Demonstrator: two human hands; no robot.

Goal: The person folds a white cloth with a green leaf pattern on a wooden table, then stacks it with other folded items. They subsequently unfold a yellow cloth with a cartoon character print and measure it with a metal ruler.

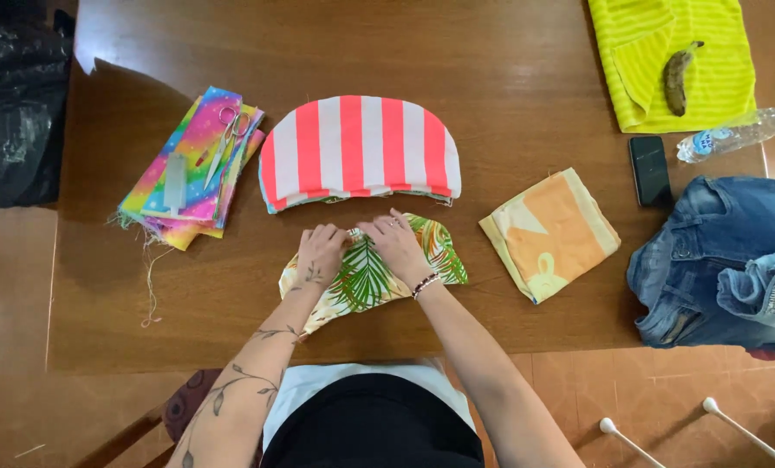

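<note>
A small curved piece of palm-leaf print fabric (366, 277) lies near the table's front edge. My left hand (320, 252) and my right hand (398, 246) both press on its upper edge, fingertips pinching the cloth close together. Just beyond them lies a stack of half-round fabric pieces topped by a red-and-white striped one (360, 152).
At the left sits a pile of rainbow fabric (188, 169) with scissors (225, 139) on it. A folded orange-and-cream cloth (550, 232), a black phone (649, 170), jeans (721, 264), a plastic bottle (734, 133) and a yellow towel (717, 61) with a banana (676, 80) lie at the right.
</note>
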